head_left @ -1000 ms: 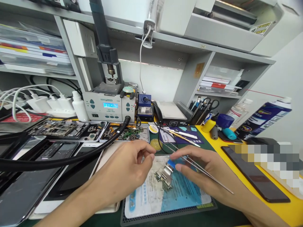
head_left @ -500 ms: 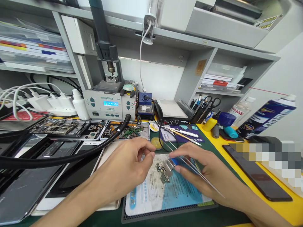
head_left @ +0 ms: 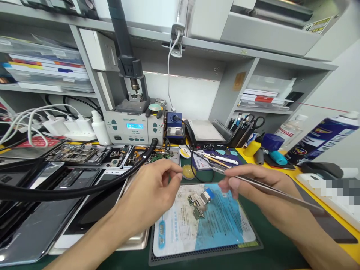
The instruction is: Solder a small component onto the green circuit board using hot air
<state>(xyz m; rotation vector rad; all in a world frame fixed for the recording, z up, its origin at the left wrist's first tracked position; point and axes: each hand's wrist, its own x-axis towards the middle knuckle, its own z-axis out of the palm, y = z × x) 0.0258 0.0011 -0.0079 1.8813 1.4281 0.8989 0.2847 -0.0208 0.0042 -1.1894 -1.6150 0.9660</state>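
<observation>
My left hand (head_left: 156,187) hovers over the left edge of a printed white-and-blue mat (head_left: 225,228). Its fingers are curled, with thumb and index tips close together, and I see nothing between them. A small green circuit board (head_left: 198,212) with metal shields and a blue-ended flex piece (head_left: 207,195) lies on the mat, untouched. To the right, my right hand (head_left: 253,187) is raised off the mat's corner. Long metal tweezers (head_left: 261,185) lie between its thumb and fingers, seen side-on, tips toward the back left.
Opened phones and screens (head_left: 92,210) fill the left side, crossed by a thick black hose (head_left: 84,194). Behind stand a hot-air station (head_left: 135,129), a small heating plate (head_left: 205,133) and a yellow round tin (head_left: 189,171). Bottles and a spray can (head_left: 323,138) are at the right.
My right hand has drawn back to the right, off the board, and the tweezers in it have turned flatter. The board's blue end now shows. My left hand has hardly moved.
</observation>
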